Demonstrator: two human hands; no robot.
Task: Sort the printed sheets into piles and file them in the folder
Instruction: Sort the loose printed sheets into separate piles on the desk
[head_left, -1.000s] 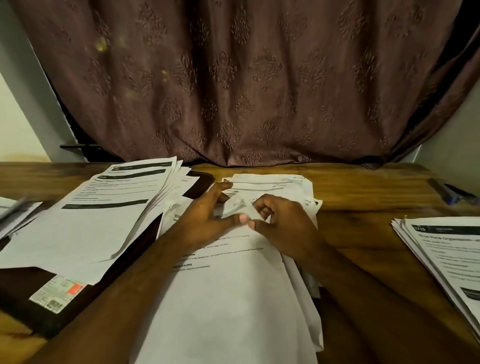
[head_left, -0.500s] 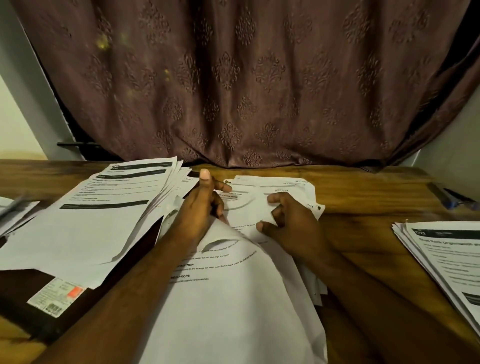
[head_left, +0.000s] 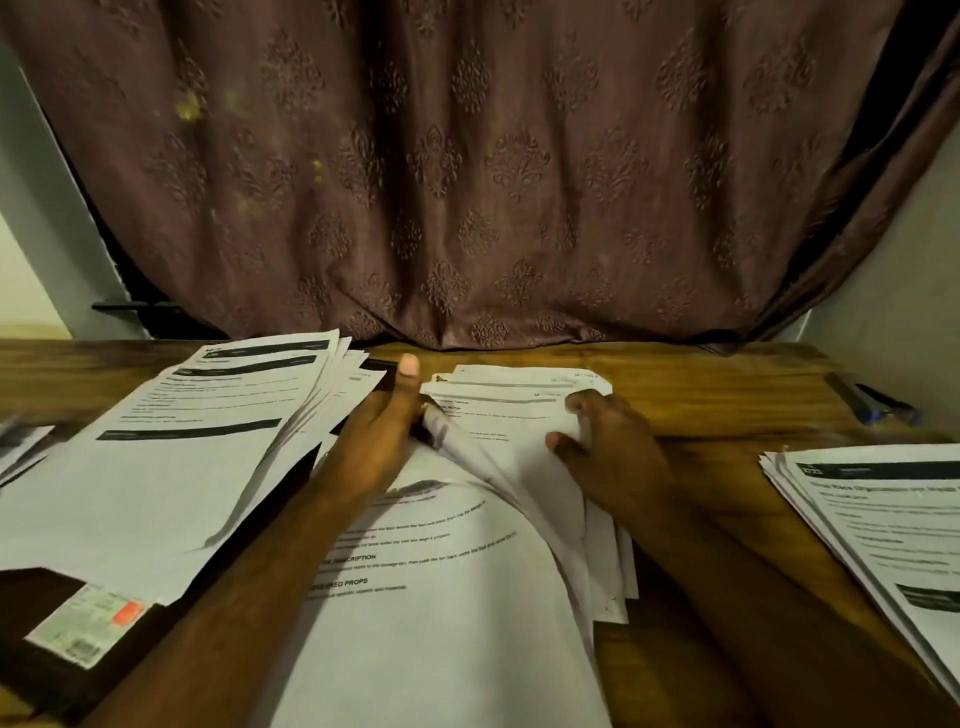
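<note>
While your left hand (head_left: 382, 441) lifts the curled top sheet (head_left: 467, 545) and your right hand (head_left: 605, 452) presses flat on the middle stack (head_left: 519, 400), you're mid-sort; next, carry that sheet to its matching pile.

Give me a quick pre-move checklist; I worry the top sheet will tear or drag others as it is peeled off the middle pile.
1. Top sheet lifted free at its far edge: ok, it bows up.
2. Left hand holds that curled edge: ok.
3. Right hand pins the sheets beneath: ok, fingers rest on them.
4. Only one sheet lifted: cannot tell.
5. Left pile on the dark folder lies tidy: not ok, fanned.
6. Right pile lies apart on the table: ok.
</note>
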